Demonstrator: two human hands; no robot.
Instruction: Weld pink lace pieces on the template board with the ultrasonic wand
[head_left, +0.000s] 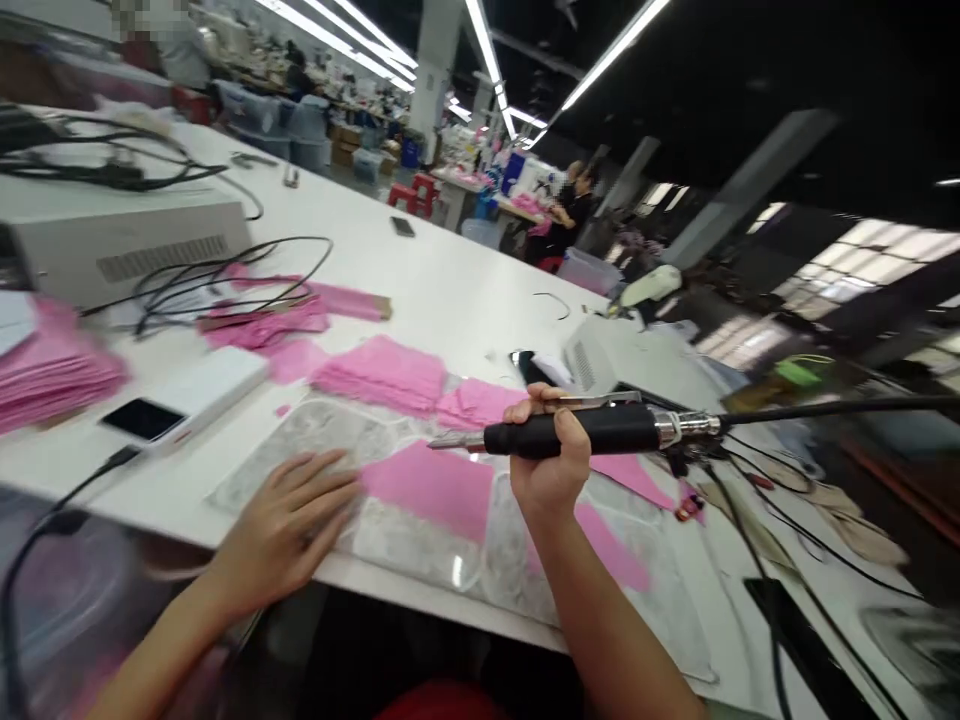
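In the head view, the right hand (551, 470) is wrapped firmly round a black tool (611, 430), its tip pointing left over the pink cloth (431, 490). That cloth lies on a template (262, 465) along the tabletop's (450, 270) near edge. The left hand (289, 520), spread and gripping nothing, rests by the cloth's left end. A pink stack (382, 372) sits just behind the template.

White table (450, 280), pink fabric (381, 372), apparently a phone (402, 227)
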